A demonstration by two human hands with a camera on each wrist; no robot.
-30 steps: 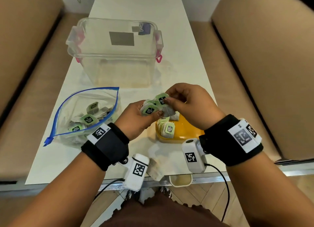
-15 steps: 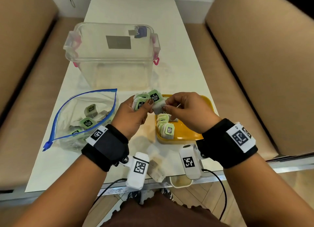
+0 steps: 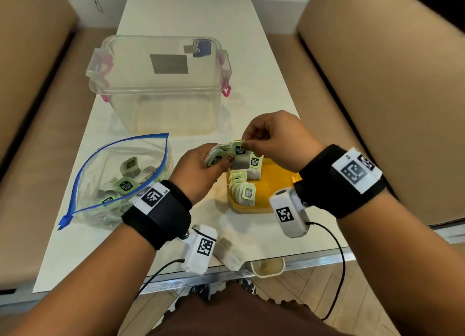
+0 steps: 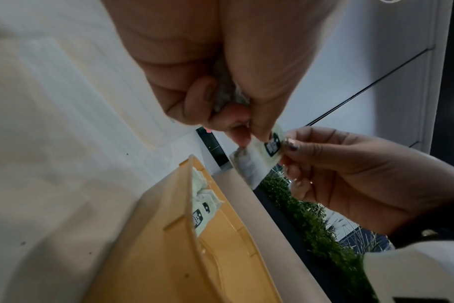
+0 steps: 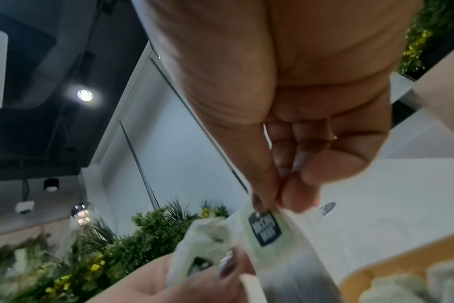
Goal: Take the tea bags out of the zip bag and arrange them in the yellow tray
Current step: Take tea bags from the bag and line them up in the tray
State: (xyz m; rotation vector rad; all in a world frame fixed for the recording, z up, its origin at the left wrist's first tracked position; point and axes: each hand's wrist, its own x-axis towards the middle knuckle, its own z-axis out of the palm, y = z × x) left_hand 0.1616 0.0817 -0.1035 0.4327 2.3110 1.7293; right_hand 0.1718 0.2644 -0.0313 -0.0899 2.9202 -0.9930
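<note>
mid-task: short row of green-tagged paper tea bags (image 3: 243, 190) stands in yellow plastic tray (image 3: 279, 182); many remain in clear blue-zip bag (image 3: 120, 177); left hand (image 3: 198, 169) clutches bunch; right hand (image 3: 274, 139) pinches one tea bag (image 3: 240, 150).

Tea bag tags (image 3: 240, 150): pale green with a black logo panel carrying pale lettering. Tea bag pouches (image 3: 253, 172): off-white paper, grey-brown contents showing through. Tray (image 3: 276, 184): yellow-orange, at 3 o'clock from the zip bag (image 3: 120, 177), which is clear plastic with a blue zip strip and blue slider. Storage box (image 3: 161, 84): clear plastic, pink latches, one grey rectangular label and one dark blue label. Table (image 3: 191, 16): cream-white. Wrist straps (image 3: 161, 210): black, each bearing a white patch with a black square-code pattern. Wrist cameras (image 3: 289, 211): white housings with the same black code pattern. Fingernails (image 4: 289, 144): metallic bronze polish. Benches (image 3: 390, 84): tan.
</note>
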